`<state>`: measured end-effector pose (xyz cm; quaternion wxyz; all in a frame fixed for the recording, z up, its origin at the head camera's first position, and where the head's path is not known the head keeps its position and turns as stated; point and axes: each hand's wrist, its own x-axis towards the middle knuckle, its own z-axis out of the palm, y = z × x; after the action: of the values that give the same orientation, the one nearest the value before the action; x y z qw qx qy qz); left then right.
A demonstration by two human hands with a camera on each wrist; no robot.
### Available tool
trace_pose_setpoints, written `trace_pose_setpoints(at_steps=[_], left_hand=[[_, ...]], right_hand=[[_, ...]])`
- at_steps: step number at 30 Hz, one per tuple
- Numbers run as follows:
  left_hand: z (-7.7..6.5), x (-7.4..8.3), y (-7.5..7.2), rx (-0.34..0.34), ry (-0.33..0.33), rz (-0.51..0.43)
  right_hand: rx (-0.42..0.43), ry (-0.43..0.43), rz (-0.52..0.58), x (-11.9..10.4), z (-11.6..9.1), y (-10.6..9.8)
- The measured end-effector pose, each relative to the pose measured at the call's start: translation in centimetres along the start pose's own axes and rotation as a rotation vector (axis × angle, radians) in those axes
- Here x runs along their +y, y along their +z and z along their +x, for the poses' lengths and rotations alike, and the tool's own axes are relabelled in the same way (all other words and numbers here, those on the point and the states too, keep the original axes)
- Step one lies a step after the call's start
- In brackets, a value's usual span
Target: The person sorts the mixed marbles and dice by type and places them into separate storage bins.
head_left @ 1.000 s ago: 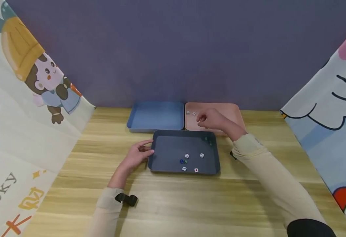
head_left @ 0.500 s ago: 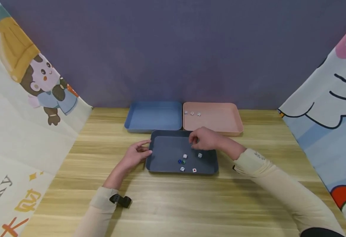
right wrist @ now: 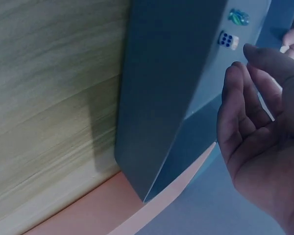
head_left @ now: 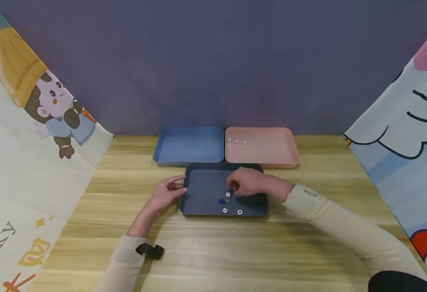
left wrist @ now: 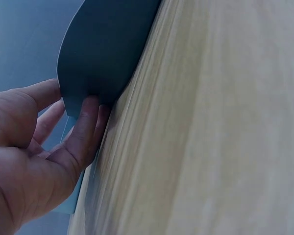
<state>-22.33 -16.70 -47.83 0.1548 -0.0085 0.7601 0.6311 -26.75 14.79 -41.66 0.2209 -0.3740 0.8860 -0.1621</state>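
My left hand [head_left: 166, 192] rests thumb and fingertips against the left side of a dark grey tray [head_left: 202, 207], fingers spread. Over the tray's right half, my right hand [head_left: 245, 181] hovers with bent fingers. In the right wrist view, a gap separates its thumb from its fingers, and nothing shows between them. Close to those fingertips lies a white die [head_left: 228, 194], beside a blue marble [head_left: 221, 201] and a green marble [head_left: 226, 202]. Nearer the front edge are a die [head_left: 225, 211] and a red-dotted die [head_left: 240, 212]. Another die is mostly hidden under the right hand.
Behind the grey tray stand a blue tray [head_left: 189, 146] on the left and a pink tray [head_left: 268, 146] on the right, side by side. Three white dice [head_left: 236, 141] form a row inside the pink one. A dark wall [head_left: 213, 65] rises behind the wooden table [head_left: 206, 251].
My right hand has come from the pink tray down over the grey one, then a little further left and nearer. A third die now shows in the pink tray. The left hand stays put.
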Motion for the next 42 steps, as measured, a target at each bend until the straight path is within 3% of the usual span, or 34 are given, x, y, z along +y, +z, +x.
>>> trace_pose_setpoints(at_steps=[4, 12, 29, 42], left_hand=[[0.4, -0.7, 0.0, 0.005, 0.006, -0.01], [0.4, -0.6, -0.1, 0.002, 0.003, -0.023], [0.9, -0.9, -0.1, 0.007, 0.014, -0.026], [1.0, -1.1, -0.2, 0.008, 0.004, -0.018]], right_hand=[[-0.024, 0.007, -0.012, 0.0, 0.4, 0.2], [-0.068, -0.009, -0.06, 0.0, 1.7, 0.6], [-0.078, -0.036, -0.095, 1.0, 2.7, 1.6], [0.022, -0.023, -0.042, 0.7, 1.9, 0.6]])
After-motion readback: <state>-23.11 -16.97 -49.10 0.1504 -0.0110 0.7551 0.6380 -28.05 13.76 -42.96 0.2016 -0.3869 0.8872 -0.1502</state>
